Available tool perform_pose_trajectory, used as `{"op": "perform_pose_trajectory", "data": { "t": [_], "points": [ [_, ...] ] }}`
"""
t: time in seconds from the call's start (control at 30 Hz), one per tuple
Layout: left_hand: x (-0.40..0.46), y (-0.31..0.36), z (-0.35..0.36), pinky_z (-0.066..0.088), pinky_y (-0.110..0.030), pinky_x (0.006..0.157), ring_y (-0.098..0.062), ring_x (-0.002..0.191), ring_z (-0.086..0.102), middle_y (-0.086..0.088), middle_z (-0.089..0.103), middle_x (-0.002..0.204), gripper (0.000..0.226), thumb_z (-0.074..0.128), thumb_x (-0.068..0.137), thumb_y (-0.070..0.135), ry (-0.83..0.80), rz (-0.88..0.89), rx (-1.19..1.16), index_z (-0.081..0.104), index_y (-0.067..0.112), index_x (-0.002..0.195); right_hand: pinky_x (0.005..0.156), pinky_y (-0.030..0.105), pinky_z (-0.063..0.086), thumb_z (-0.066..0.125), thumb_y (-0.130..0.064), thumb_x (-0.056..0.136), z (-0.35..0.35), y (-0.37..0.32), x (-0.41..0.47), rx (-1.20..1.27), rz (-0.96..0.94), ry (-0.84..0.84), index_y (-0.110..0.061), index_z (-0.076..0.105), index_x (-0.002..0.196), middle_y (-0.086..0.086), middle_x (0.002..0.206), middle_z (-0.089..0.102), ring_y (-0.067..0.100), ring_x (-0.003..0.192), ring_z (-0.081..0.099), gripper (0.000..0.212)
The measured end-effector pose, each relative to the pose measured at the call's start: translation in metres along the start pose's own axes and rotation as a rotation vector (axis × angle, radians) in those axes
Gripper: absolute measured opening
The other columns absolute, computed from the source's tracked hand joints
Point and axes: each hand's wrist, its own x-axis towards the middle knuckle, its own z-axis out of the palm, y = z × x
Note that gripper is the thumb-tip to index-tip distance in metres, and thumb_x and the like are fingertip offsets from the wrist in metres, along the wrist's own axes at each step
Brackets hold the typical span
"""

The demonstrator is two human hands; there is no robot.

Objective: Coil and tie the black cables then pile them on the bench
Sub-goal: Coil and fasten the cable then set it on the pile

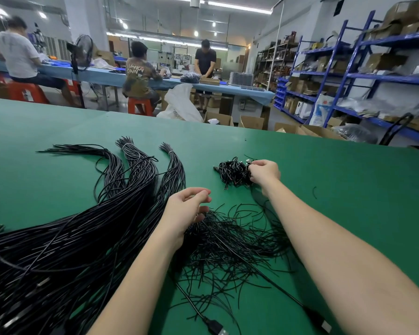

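The main risk we see is tangling. The loose ties [228, 238] lie in a messy heap right beside the long black cables [70, 238], and a few thin strands cross one cable that runs toward the plug [214, 326] at the near edge. If we pull one tie out of that heap, we could drag several others along, or snag a cable and disturb the fanned bundles. The small pile of finished coils [235, 174] is loose too; a careless push from the hand resting on it could scatter it across the green desk [336, 180]. The banded ends [169, 151] of the bundles look tidy, but tugging one cable from the middle might pull its neighbours with it.

Our right hand [264, 172] reaches out to the far pile of coils. Its fingers are curled down into the top right of the pile and seem to pinch something there, though we cannot tell exactly which piece they hold. Our left hand [186, 209] hovers just over the far edge of the tie heap. Its fingers are loosely bent and spread, thumb apart from them, and it appears to hold nothing; the fingertips are near or barely touching the top strands.

The uncoiled cables cover the left side of the desk, while the coiled ones sit farther away, near the middle.
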Motion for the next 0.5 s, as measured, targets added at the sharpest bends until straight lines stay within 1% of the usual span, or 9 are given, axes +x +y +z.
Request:
{"op": "perform_pose_trajectory", "data": {
  "t": [0.1,0.2,0.23,0.3,0.37,0.4,0.43,0.47,0.5],
  "points": [
    [-0.001,0.002,0.000,0.055,-0.021,0.061,-0.011,0.074,0.069,0.004,0.075,0.085,0.012,0.065,0.096,0.019,-0.004,0.000,0.001,0.076,0.017,0.101,0.095,0.040,0.058,0.062,-0.010,0.091,-0.011,-0.010,-0.018,0.018,-0.055,-0.004,-0.017,0.074,0.106,0.002,0.113,0.070,0.021,0.107,0.067,0.020],
    [-0.001,0.003,-0.001,0.054,-0.022,0.062,-0.012,0.073,0.069,0.005,0.075,0.084,0.012,0.066,0.096,0.019,-0.002,-0.003,0.015,0.076,0.017,0.100,0.083,0.032,0.061,0.065,-0.011,0.093,-0.024,-0.013,-0.058,0.130,-0.124,-0.066,-0.018,0.074,0.104,0.003,0.104,0.074,0.014,0.087,0.068,0.015],
    [-0.001,0.003,0.000,0.054,-0.022,0.062,-0.012,0.074,0.069,0.005,0.076,0.084,0.012,0.066,0.095,0.020,-0.006,-0.006,0.028,0.077,0.017,0.099,0.079,0.030,0.060,0.066,-0.012,0.093,-0.027,-0.008,-0.076,0.156,-0.165,-0.082,-0.021,0.075,0.101,0.001,0.101,0.075,0.011,0.085,0.067,0.014],
    [-0.001,0.001,0.001,0.053,-0.021,0.061,-0.012,0.073,0.069,0.003,0.075,0.086,0.011,0.067,0.094,0.021,-0.012,-0.006,0.051,0.077,0.017,0.098,0.077,0.026,0.057,0.069,-0.016,0.092,-0.031,0.013,-0.116,0.120,-0.249,-0.067,-0.030,0.075,0.093,-0.013,0.089,0.075,0.002,0.083,0.067,0.015],
    [-0.001,0.000,0.001,0.051,-0.021,0.061,-0.009,0.069,0.067,0.002,0.075,0.086,0.010,0.067,0.093,0.022,-0.002,0.037,0.126,0.076,0.018,0.095,0.074,0.016,0.051,0.070,-0.020,0.092,-0.031,0.038,-0.151,0.040,-0.307,-0.037,-0.035,0.073,0.088,-0.018,0.082,0.073,-0.007,0.080,0.065,0.015],
    [-0.001,-0.002,0.000,0.050,-0.020,0.062,-0.007,0.068,0.066,0.005,0.074,0.085,0.009,0.067,0.093,0.024,0.029,0.106,0.260,0.075,0.021,0.092,0.073,0.012,0.048,0.069,-0.022,0.093,-0.030,0.048,-0.164,0.007,-0.328,-0.019,-0.035,0.072,0.088,-0.018,0.081,0.073,-0.008,0.080,0.065,0.014],
    [0.000,-0.004,-0.002,0.049,-0.019,0.065,-0.005,0.069,0.065,0.009,0.073,0.082,0.008,0.066,0.092,0.026,0.072,0.200,0.470,0.074,0.024,0.091,0.071,0.009,0.045,0.067,-0.023,0.093,-0.029,0.055,-0.172,-0.024,-0.343,-0.001,-0.034,0.071,0.087,-0.018,0.080,0.072,-0.008,0.080,0.065,0.013],
    [-0.001,-0.004,-0.004,0.048,-0.020,0.067,-0.004,0.072,0.065,0.013,0.072,0.082,0.008,0.065,0.091,0.028,0.120,0.284,0.707,0.073,0.027,0.090,0.069,0.007,0.043,0.066,-0.024,0.093,-0.027,0.058,-0.176,-0.062,-0.359,0.015,-0.033,0.070,0.087,-0.018,0.079,0.071,-0.006,0.079,0.064,0.012],
    [-0.003,-0.005,-0.007,0.047,-0.022,0.068,-0.005,0.077,0.064,0.016,0.071,0.084,0.009,0.063,0.091,0.029,0.167,0.347,0.897,0.072,0.029,0.092,0.068,0.009,0.043,0.065,-0.024,0.093,-0.027,0.059,-0.179,-0.101,-0.380,0.024,-0.033,0.069,0.088,-0.018,0.079,0.070,-0.005,0.079,0.064,0.011]
  ]
}}
